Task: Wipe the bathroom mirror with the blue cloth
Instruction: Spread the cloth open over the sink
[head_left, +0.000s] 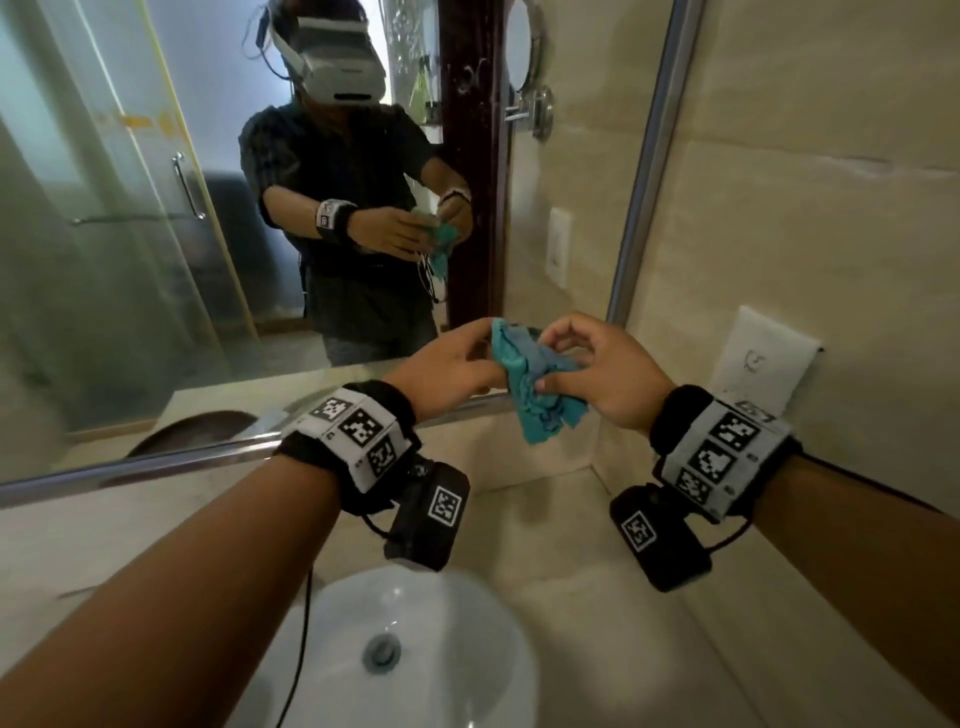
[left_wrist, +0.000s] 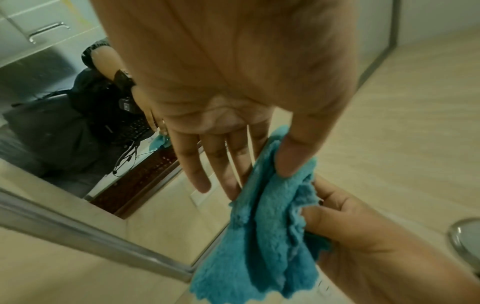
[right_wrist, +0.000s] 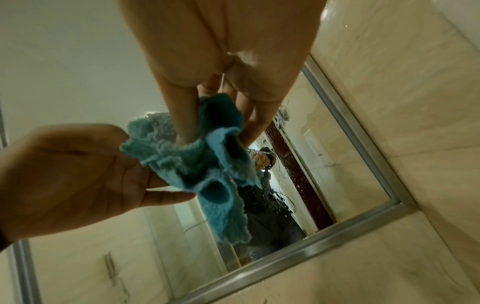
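Note:
The blue cloth (head_left: 540, 400) hangs bunched between both hands, just in front of the mirror's lower right corner. My left hand (head_left: 491, 358) pinches its upper edge between thumb and forefinger, the other fingers fairly straight. My right hand (head_left: 550, 364) grips the cloth's right side with thumb and curled fingers. The left wrist view shows the cloth (left_wrist: 270, 226) under the left thumb (left_wrist: 293, 160), with the right hand (left_wrist: 363, 236) below. In the right wrist view the thumb (right_wrist: 185, 123) presses into the cloth (right_wrist: 207, 168). The mirror (head_left: 182, 260) reflects a person and has water spots (right_wrist: 293, 164).
A white basin (head_left: 467, 623) with a metal drain (head_left: 382, 649) sits below my wrists in a beige counter (head_left: 571, 545). A metal frame (head_left: 649, 171) edges the mirror. A white wall plate (head_left: 763, 364) is on the tiled wall at the right.

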